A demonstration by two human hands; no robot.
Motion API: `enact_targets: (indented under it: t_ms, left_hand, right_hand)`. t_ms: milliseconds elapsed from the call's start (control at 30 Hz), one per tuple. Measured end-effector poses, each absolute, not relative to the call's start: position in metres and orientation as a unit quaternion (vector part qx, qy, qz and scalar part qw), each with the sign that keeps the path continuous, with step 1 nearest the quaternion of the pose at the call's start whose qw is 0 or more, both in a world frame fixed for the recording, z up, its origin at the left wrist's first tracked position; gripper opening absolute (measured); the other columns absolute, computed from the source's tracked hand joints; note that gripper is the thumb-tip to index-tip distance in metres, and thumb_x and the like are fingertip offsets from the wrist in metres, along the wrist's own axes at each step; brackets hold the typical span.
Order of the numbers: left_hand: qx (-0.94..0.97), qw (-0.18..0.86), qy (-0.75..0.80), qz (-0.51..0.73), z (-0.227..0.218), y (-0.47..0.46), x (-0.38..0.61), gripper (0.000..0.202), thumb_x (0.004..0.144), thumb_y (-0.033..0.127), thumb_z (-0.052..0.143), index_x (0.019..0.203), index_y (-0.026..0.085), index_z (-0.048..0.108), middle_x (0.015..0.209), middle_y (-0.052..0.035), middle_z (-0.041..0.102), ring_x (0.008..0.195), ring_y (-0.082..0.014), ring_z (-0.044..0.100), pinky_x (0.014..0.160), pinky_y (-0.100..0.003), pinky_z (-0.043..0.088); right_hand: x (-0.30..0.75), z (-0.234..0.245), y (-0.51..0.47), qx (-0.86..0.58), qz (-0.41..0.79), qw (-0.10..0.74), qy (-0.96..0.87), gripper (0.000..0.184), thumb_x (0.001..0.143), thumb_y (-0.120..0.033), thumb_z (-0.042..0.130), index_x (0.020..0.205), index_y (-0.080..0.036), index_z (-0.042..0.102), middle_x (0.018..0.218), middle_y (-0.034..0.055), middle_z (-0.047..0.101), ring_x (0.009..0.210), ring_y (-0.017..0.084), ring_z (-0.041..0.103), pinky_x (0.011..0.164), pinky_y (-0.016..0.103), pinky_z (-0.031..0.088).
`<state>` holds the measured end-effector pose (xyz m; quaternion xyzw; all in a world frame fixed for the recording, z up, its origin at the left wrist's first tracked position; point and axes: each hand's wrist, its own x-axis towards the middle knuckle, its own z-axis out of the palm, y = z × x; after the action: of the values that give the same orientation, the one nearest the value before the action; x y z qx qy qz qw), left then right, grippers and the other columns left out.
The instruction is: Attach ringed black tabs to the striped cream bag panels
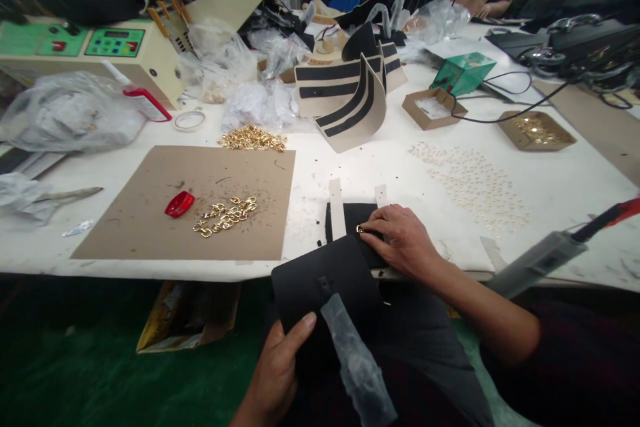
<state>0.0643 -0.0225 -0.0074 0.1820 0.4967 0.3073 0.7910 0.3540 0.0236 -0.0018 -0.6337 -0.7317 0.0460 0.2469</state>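
My left hand (277, 363) grips the near edge of a black leather-like panel (300, 277), thumb on top. A strap wrapped in clear plastic (356, 357) hangs from a small dark slotted fitting (325, 284) on the panel and runs down over my lap. My right hand (400, 240) is closed at the table's front edge, thumb and fingertips pinching a small gold metal fitting (359, 229). Below that hand lies a black pad (353, 215) with pale tape strips (337, 203) across it. The panel's far corner overlaps the pad.
Gold links (227, 215) and a red plastic piece (179, 203) lie on brown cardboard (125, 227). More gold hardware (253, 138), curved striped panels (350, 107) and small boxes (433, 109) stand beyond. Tiny pieces (475, 180) are scattered right. A grey tool (537, 263) projects near my right forearm.
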Motion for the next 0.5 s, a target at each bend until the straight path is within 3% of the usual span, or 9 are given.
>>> enact_targets:
  t_ms: [200,500]
  left_hand:
    - [0.184,0.787,0.501,0.31,-0.0067,-0.0237,0.0622,0.055,0.078,0.037,0.085,0.126,0.014,0.074,0.115,-0.0146,0.079,0.107,-0.0377,0.074,0.107,-0.049,0.052]
    - [0.204,0.79,0.485,0.316,-0.0025,-0.0245,0.0629,0.05,0.08,0.036,0.084,0.124,0.014,0.075,0.116,-0.0133,0.078,0.113,-0.0359,0.072,0.104,-0.045,0.054]
  right_hand:
    - [0.3519,-0.002,0.0246,-0.62,0.058,0.261,-0.738,0.009,0.095,-0.023,0.072,0.101,-0.025,0.079,0.104,0.0048,0.072,0.094,0.023,0.064,0.086,0.039,0.043]
    - [0.3484,0.0073,0.033,-0.642,0.062,0.181,-0.742,0.008,0.094,-0.022,0.074,0.095,-0.026,0.08,0.102,0.0039,0.073,0.096,0.025,0.064,0.083,0.04,0.042]
